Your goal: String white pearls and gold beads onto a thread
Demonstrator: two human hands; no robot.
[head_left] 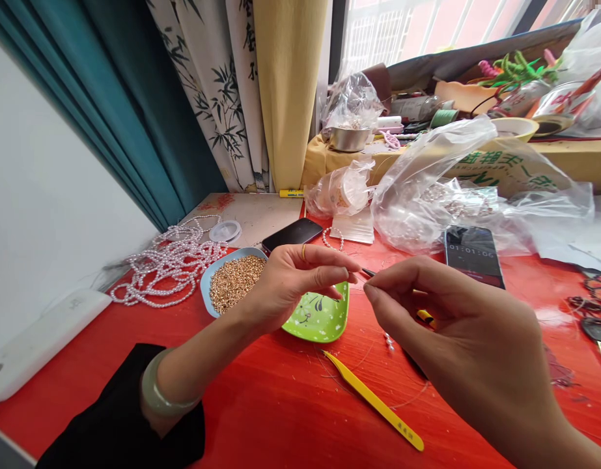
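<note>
My left hand (300, 277) hovers over the green dish (324, 326), its thumb and fingertips closed together. Whatever lies between those fingertips is too small to make out. Close to its right, my right hand (456, 326) pinches a thin, dark, pointed tool (368, 272) between thumb and forefinger, the tip aimed at the left fingertips. Most of that tool is hidden by the hand. Yellow tweezers (373, 398) lie on the red table (261, 410) below both hands. Behind my left wrist stands a blue dish (207, 296) filled with small gold beads (234, 281).
Pearl bead strands (170, 267) are heaped at left. A dark phone (293, 234) and a small beaded loop (333, 240) lie behind the dishes. Another phone (471, 251) shows a timer. Clear plastic bags (427, 189) spread along the back, below a cluttered sill (476, 124).
</note>
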